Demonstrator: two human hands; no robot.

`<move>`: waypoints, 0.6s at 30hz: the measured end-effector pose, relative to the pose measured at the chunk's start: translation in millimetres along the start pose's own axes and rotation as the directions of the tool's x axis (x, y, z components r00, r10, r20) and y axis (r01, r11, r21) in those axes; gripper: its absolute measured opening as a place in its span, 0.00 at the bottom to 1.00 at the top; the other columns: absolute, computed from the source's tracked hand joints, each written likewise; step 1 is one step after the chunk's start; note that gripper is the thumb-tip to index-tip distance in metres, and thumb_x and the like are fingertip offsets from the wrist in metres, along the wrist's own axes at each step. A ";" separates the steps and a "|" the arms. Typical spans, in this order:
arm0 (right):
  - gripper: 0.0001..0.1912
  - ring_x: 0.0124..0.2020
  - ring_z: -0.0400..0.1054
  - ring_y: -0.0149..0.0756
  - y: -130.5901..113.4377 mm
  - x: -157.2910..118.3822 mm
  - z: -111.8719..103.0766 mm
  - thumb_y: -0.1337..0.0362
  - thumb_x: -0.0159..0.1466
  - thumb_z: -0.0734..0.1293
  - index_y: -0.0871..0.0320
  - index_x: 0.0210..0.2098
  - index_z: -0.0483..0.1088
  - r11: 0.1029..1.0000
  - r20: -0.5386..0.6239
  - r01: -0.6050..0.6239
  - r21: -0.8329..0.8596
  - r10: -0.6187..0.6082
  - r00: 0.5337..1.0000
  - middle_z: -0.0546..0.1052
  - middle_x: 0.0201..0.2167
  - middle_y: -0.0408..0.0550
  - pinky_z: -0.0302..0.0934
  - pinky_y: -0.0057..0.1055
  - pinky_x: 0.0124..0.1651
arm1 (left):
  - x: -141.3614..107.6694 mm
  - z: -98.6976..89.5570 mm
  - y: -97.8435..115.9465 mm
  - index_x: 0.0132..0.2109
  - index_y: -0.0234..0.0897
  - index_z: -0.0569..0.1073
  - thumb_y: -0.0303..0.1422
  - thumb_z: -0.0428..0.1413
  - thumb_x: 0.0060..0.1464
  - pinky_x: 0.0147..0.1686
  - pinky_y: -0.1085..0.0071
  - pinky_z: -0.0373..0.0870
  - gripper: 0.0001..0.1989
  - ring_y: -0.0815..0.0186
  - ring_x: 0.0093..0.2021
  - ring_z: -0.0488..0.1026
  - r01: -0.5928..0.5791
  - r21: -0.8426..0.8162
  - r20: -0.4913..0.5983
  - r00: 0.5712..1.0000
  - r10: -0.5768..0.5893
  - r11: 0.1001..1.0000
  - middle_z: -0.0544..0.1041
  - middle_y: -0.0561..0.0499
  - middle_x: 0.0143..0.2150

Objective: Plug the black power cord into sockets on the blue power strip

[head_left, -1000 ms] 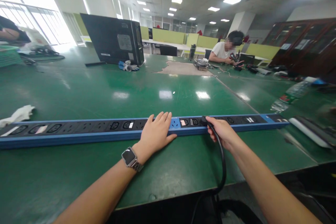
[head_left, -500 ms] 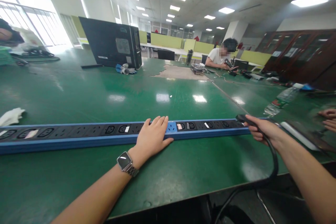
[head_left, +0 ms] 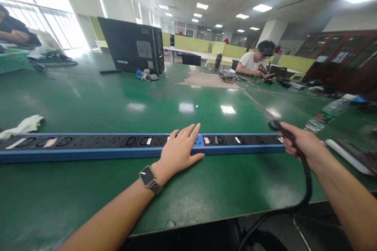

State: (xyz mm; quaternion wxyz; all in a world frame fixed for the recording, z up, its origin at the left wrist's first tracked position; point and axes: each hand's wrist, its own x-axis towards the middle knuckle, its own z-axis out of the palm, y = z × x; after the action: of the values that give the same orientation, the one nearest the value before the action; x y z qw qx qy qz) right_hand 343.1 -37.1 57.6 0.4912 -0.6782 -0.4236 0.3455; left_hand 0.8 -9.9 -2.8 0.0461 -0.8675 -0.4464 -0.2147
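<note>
A long blue-edged power strip (head_left: pixel 112 153) with black sockets lies across the green table. My left hand (head_left: pixel 181 149), with a watch (head_left: pixel 150 178) on its wrist, rests over the strip's middle beside a blue socket (head_left: pixel 198 141). Its fingers are spread and it grips nothing. At the strip's right end my right hand (head_left: pixel 303 145) is closed on a black power plug (head_left: pixel 274 125), holding it just above the strip. From that hand the thick black cable (head_left: pixel 308 184) loops down past the table's front edge. The plug's prongs cannot be made out.
A white cloth (head_left: pixel 25 125) lies behind the strip's left end. At the right are a plastic bottle (head_left: pixel 330 113) and a flat dark object with a white edge (head_left: pixel 350 155). Farther back stand a black computer case (head_left: pixel 129 47), gloves (head_left: pixel 146 75) and a seated person (head_left: pixel 253 62).
The view has turned slightly left. My left hand's fingers have spread wider, and the plug in my right hand has lifted a little off the strip's end. A nearby person's hands have left the right edge.
</note>
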 end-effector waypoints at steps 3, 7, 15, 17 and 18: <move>0.23 0.10 0.54 0.25 -27.3 -50.4 59.5 0.45 0.60 0.65 0.60 0.24 0.70 0.975 0.278 0.062 -0.213 0.000 0.960 0.63 0.11 0.39 0.46 0.23 0.14 | 1.3 -7.9 17.5 0.70 0.36 0.49 0.45 0.58 0.56 0.58 0.55 0.62 0.41 0.51 0.63 0.63 -0.146 -0.048 -0.120 0.983 0.140 0.988 0.61 0.38 0.67; 0.21 0.18 0.62 0.28 -47.7 -103.8 112.8 0.49 0.60 0.67 0.59 0.21 0.69 0.886 0.483 0.378 -0.269 -0.215 0.849 0.69 0.17 0.42 0.52 0.24 0.20 | -7.8 -31.4 15.8 0.58 0.36 0.68 0.41 0.52 0.63 0.47 0.58 0.68 0.20 0.55 0.49 0.72 -0.181 -0.023 -0.283 0.944 0.167 0.983 0.77 0.43 0.51; 0.13 0.21 0.63 0.28 1.7 -131.2 171.0 0.61 0.56 0.70 0.61 0.39 0.71 0.996 0.644 0.089 -0.031 -0.048 0.764 0.71 0.22 0.40 0.54 0.24 0.25 | -47.1 -34.0 -15.0 0.54 0.36 0.71 0.29 0.51 0.59 0.47 0.57 0.69 0.16 0.55 0.49 0.72 -0.156 0.001 -0.162 0.975 0.154 0.988 0.77 0.44 0.50; 0.12 0.21 0.61 0.24 12.2 -138.3 182.5 0.66 0.54 0.70 0.61 0.38 0.70 0.999 0.687 -0.023 0.041 -0.011 0.727 0.69 0.23 0.38 0.52 0.22 0.24 | -55.8 -32.1 -19.2 0.52 0.37 0.73 0.27 0.50 0.59 0.47 0.57 0.69 0.16 0.56 0.48 0.72 -0.215 -0.034 -0.132 0.969 0.209 0.976 0.77 0.45 0.48; 0.12 0.20 0.59 0.23 15.4 -141.3 184.5 0.67 0.53 0.70 0.61 0.37 0.69 0.995 0.692 -0.070 0.078 -0.003 0.722 0.69 0.23 0.38 0.52 0.22 0.23 | -60.8 -33.3 -21.8 0.52 0.37 0.73 0.26 0.49 0.59 0.47 0.58 0.69 0.16 0.57 0.48 0.72 -0.234 -0.062 -0.133 0.965 0.225 0.970 0.77 0.45 0.49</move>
State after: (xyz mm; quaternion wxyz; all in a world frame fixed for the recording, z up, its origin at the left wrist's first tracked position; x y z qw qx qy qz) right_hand 126.5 -99.7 -1.2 0.3246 -0.4835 -0.5460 0.6023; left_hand -58.5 -51.8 -0.3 0.0650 -0.8994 -0.3304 -0.2787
